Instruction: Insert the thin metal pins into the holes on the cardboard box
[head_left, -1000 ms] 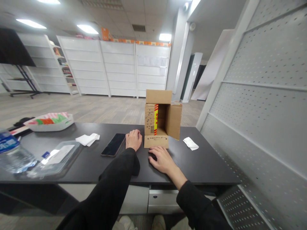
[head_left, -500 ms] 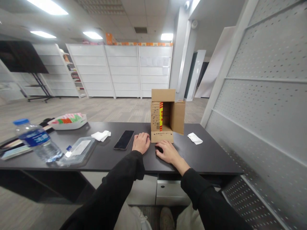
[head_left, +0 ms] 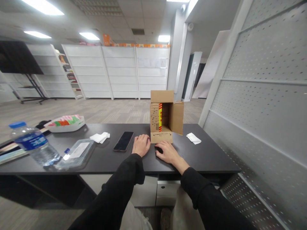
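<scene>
My left hand [head_left: 141, 145] rests palm down on the dark table, left of the open cardboard box [head_left: 154, 118]. Its fingers are curled together, and whatever lies beneath them is hidden. In front of the box's lowered flap, my right hand [head_left: 168, 151] lies with bent fingers and the thumb apart. A dark patch shows between that thumb and the fingers, too small to name. The box stands on its side with its opening toward me, one flap up, one out to the right. Yellow and red tape runs down its left flap. A phone [head_left: 123, 141] lies left of my left hand.
The table [head_left: 206, 156] also bears a folded tissue [head_left: 193, 138] at right and another tissue [head_left: 100, 137] at left. Further left are a clear plastic case [head_left: 78, 153], a water bottle [head_left: 35, 143] and a white tray [head_left: 64, 128]. A perforated panel [head_left: 259, 111] borders the right side.
The view has shifted, bringing more of the bottle into sight at the left. Both hands stay resting near the box, with the left fingers slightly nearer to it.
</scene>
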